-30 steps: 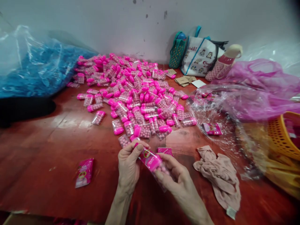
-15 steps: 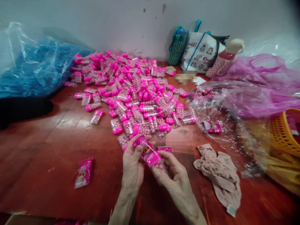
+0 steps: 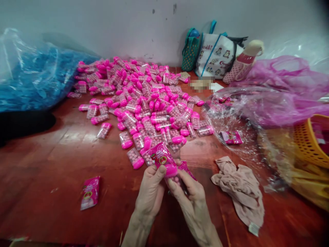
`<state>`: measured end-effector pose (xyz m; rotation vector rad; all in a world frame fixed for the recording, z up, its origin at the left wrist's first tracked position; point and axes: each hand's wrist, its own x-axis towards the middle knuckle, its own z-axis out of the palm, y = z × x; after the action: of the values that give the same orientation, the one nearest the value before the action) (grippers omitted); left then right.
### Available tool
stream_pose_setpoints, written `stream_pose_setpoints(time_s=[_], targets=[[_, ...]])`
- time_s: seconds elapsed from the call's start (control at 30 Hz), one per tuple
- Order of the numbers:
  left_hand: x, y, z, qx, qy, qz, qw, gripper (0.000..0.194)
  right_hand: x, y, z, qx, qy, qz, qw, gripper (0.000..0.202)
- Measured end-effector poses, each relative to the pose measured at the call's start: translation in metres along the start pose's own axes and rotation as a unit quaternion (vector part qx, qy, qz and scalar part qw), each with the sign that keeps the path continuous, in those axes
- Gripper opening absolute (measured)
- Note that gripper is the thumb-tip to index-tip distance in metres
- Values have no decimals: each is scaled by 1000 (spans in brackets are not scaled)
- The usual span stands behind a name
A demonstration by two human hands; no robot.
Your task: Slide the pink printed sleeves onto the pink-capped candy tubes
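My left hand (image 3: 152, 187) pinches a shiny pink printed wrapper (image 3: 162, 157), thumb on its front. In my right hand (image 3: 191, 192) is a clear candy box (image 3: 175, 179) of pink balls, gripped between thumb and fingers. The box's pink cap lies against the wrapper's lower end; whether it sits inside is hard to tell. Just behind my right hand, another pink wrapper (image 3: 187, 168) lies on the table, partly hidden. A heap of similar pink-capped candy boxes (image 3: 146, 103) spreads beyond my hands. On the left lies a pink wrapped packet (image 3: 89, 192).
A beige cloth (image 3: 239, 188) lies to the right, near crumpled clear plastic (image 3: 246, 113) and a yellow basket (image 3: 305, 144). A blue-filled plastic bag (image 3: 38, 75) stands at the left. Against the wall are a white printed bag (image 3: 214, 58) and a green bottle holder (image 3: 190, 51).
Both hands have shifted slightly right with the wrapper and candy box. The wrapper has turned more upright and its top looks wider. The wrapper behind the right hand now shows at a slant.
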<state>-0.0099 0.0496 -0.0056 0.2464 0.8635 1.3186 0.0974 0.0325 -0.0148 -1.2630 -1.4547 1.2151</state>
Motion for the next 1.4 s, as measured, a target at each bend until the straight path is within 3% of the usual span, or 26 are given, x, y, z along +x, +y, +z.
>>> stream_pose_setpoints(time_s=[0.2,0.43,0.67,0.77,0.9,1.13,1.3,1.4], targets=[[0,1,-5,3,-49,-6,999,25,2,-6,-10,45,-77,18,996,17],[0,-2,2,17,41,62,997,11,0,-3,-3,-39,-33,-55,997,16],[4,-8,0,-23,22,-17,999,28,5,0,-7,38,-66,43,996,12],[4,-9,1,-18,33,-24,999,34,6,4,-4,54,-52,55,996,15],[4,-11,0,-10,34,-17,999,35,4,8,3,9,-23,34,999,17],[7,-1,-3,30,-4,-12,999,26,-2,7,8,-79,18,-75,994,17],[5,4,-4,44,-21,-21,999,26,-4,7,4,-5,-54,11,998,18],[3,2,-4,30,-26,-18,999,30,-3,9,2,77,-65,65,993,23]])
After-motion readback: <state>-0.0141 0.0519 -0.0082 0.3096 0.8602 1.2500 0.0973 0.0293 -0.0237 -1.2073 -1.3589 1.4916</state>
